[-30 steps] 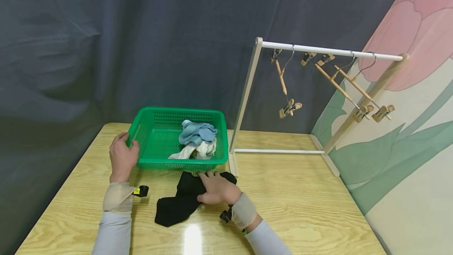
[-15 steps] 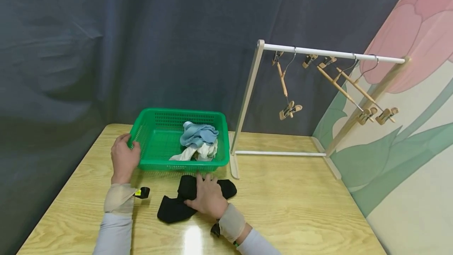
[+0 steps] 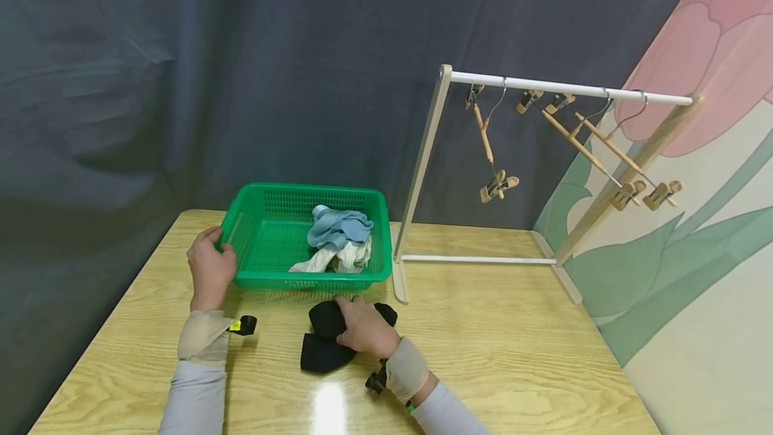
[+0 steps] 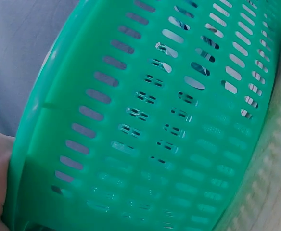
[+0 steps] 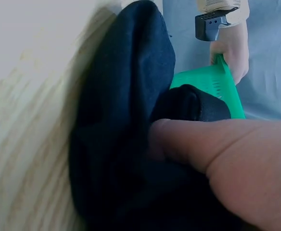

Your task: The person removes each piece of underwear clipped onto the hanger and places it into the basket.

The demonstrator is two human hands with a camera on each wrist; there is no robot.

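My left hand point(image 3: 210, 268) grips the left rim of a green plastic basket point(image 3: 226, 223). In the left wrist view its slotted wall point(image 4: 145, 113) fills most of the picture, with part of the hand at the lower left. Inside the basket, on its right side, lie a light blue cloth point(image 3: 339, 227) and a white cloth point(image 3: 353, 255). A bunched black cloth point(image 3: 323, 354) lies on the table in front, under my right hand point(image 3: 370, 329). The right wrist view has the thumb pressed into the black cloth point(image 5: 126, 110); the other fingers are hidden there.
To the right stands a wooden rack with a white top bar point(image 3: 543, 85). From it hang a clip hanger point(image 3: 483, 133) at the left and two more clip hangers point(image 3: 574, 139) farther right. A dark curtain point(image 3: 302, 66) is behind the table point(image 3: 495, 354).
My right hand spread over the black cloth, then drew its fingers in. The cloth's lower-left part has been pulled right and bunched up. My left hand has stayed on the basket rim.
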